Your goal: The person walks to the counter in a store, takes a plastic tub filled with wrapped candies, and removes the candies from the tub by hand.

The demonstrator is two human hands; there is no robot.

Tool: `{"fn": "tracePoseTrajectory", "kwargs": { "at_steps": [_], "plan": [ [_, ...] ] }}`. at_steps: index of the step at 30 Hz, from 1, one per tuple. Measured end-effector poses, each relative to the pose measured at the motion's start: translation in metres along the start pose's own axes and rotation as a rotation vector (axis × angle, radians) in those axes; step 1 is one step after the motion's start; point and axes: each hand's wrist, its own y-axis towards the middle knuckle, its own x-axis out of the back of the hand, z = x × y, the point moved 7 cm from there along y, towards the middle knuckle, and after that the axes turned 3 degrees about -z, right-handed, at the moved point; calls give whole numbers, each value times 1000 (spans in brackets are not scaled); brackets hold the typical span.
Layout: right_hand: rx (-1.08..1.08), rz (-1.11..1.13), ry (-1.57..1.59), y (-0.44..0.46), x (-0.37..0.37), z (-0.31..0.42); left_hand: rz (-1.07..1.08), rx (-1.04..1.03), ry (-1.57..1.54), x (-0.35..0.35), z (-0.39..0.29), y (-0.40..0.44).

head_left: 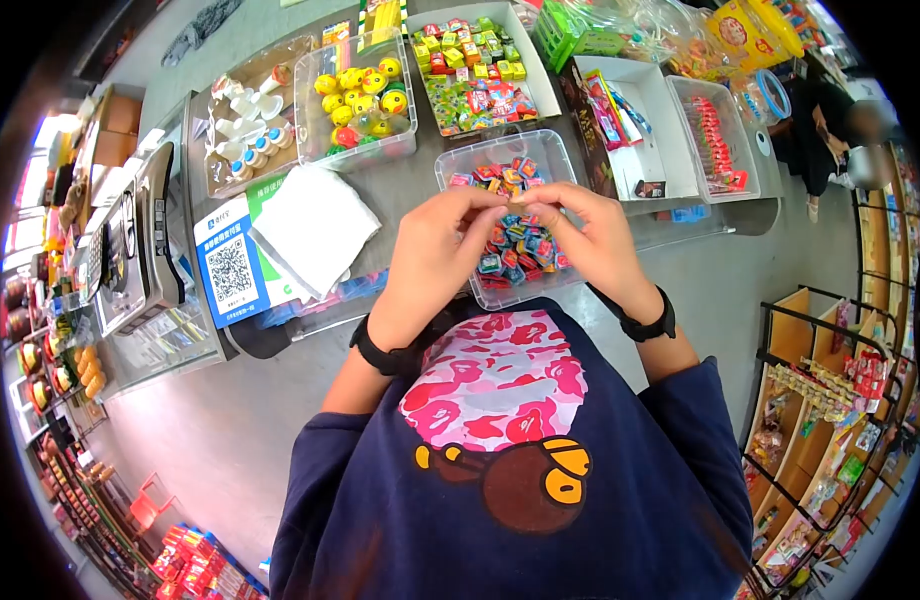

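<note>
Navy shirt (660, 470), pink-and-white camouflage print (495, 385) — brown-and-yellow cartoon figure (525, 495); red, blue and orange wrappers (510, 262) — yellow balls (364, 103).

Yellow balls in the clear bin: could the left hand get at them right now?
Probably yes: the yellow balls sit in a nearby open-topped bin, though the left hand seems busy pinching a small item.

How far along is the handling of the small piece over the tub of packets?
Done: the tub sits in reach, packets inside. In hand: the left hand and right hand pinch a piece in their fingers above it. Left: probably finishing with and releasing that piece; whether it has been opened is too small to tell.
</note>
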Motion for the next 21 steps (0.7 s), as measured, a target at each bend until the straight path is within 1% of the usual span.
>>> {"fn": "tracePoseTrajectory", "kwargs": {
  "at_steps": [1, 2, 4, 5, 7, 8, 10, 11, 12, 13, 14, 15, 16, 17, 18, 19, 20, 21],
  "plan": [
    [59, -9, -74, -1, 4, 2, -20, 49, -7, 5, 11, 0],
    [56, -10, -70, -2, 8, 1, -17, 52, -4, 11, 16, -1],
    [138, -92, -184, -4, 22, 3, -151, 226, -212, 34, 38, -4],
    [134, -93, -180, -7, 28, -1, -148, 229, -208, 42, 47, -5],
    [180, -96, -267, -10, 35, -3, -234, 167, 79, 63, 63, -9],
    [178, -96, -263, -10, 36, -4, -232, 169, 82, 62, 72, -9],
    [150, 19, -302, -10, 29, -7, -189, 242, 202, 57, 89, -7],
    [148, 24, -300, -10, 28, -7, -167, 150, 334, 50, 83, -5],
    [264, 91, -379, -10, 20, 0, -169, 151, 334, 45, 81, -6],
    [379, 158, -459, -11, 12, 7, -171, 157, 301, 41, 75, -5],
    [378, 160, -461, -9, 10, 8, -172, 164, 266, 37, 71, -7],
    [416, 251, -475, -11, 2, 9, -138, 224, 117, 31, 75, -10],
    [455, 344, -489, -12, -7, 11, -142, 228, 111, 29, 64, -14],
    [456, 353, -494, -10, -12, 12, -72, 377, -63, 20, 56, -19],
    [525, 455, -589, -12, -25, 11, -2, 522, -239, 7, 52, -25],
    [594, 557, -682, -15, -38, 9, -9, 523, -245, 2, 51, -28],
    [599, 565, -684, -12, -44, 5, 42, 457, -160, -6, 46, -29],
    [675, 663, -625, -15, -55, 2, 94, 391, -74, -11, 42, -29]
  ]
}}
